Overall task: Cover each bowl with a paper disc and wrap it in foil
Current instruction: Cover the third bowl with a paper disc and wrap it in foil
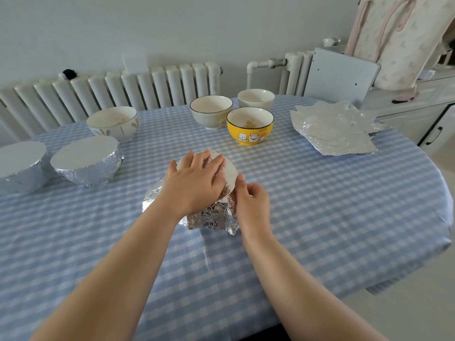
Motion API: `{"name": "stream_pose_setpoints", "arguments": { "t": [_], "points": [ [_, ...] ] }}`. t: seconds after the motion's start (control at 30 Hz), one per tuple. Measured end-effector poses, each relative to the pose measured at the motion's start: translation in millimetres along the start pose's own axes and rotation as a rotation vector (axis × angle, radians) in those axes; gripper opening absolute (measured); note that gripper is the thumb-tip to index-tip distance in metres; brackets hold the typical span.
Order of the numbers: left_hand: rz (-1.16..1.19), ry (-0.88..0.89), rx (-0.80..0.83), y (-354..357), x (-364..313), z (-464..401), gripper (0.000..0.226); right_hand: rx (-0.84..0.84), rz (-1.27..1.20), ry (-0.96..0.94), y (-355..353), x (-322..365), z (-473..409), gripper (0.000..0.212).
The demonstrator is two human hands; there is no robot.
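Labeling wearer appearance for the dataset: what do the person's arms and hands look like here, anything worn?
Both forearms are bare as far as the frame shows, with no sleeves in view. The left hand and the right hand wear no gloves. No rings, watch, bracelet or other markings are visible on either wrist or hand.

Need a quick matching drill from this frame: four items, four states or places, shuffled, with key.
Items
1. yellow bowl
2. foil sheets
3. left hand
4. right hand

States or places
A. flat on the paper disc of the centre bowl
B. uncovered, cat print on its side
C. stacked loose at the table's far right
D. pinching foil at the centre bowl's rim

Pairs: 1-B, 2-C, 3-A, 4-D
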State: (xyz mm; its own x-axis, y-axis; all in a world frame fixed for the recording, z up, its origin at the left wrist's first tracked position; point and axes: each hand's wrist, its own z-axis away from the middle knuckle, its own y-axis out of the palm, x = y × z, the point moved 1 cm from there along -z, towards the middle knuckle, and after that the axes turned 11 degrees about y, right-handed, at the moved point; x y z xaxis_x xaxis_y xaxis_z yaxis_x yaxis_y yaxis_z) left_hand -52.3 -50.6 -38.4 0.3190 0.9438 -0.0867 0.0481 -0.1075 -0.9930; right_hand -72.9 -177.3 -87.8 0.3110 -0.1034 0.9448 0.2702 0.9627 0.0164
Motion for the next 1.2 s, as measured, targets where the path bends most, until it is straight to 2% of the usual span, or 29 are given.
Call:
{"name": "stream_pose_setpoints", "arguments": {
  "t": [0.43,0.67,0.77,0.83,1.03,1.17,1.2],
  "points": [
    [-0.003,0.004,-0.006,0.9,-0.4,-1.7,0.053,-0.047,0.005,0.023,8.2,-5.7,-9.6,0.035],
    [0.004,-0.001,0.007,0.7,-0.5,-2.2,0.054,0.005,-0.046,0.073,14.5,-2.6,-8.7,0.015],
    [0.007,-0.005,0.007,1.6,0.4,-2.9,0.054,0.068,-0.034,0.064,11.1,1.3,-5.2,0.022],
    [0.004,-0.008,0.013,1.5,0.3,-3.0,0.054,0.092,0.018,0.033,6.9,3.7,-3.0,0.028],
    [-0.01,-0.003,0.025,-1.2,-3.0,-2.9,0.054,0.109,0.236,0.017,-3.8,7.4,-7.4,0.025],
    [-0.003,0.0,0.039,-3.3,-4.2,-2.1,0.054,0.083,0.033,0.122,-18.4,16.7,-5.8,0.009],
    [-0.002,-0.002,0.04,-3.6,-3.8,-2.1,0.055,0.107,0.076,0.118,-20.0,18.4,-4.2,0.021]
  ]
}}
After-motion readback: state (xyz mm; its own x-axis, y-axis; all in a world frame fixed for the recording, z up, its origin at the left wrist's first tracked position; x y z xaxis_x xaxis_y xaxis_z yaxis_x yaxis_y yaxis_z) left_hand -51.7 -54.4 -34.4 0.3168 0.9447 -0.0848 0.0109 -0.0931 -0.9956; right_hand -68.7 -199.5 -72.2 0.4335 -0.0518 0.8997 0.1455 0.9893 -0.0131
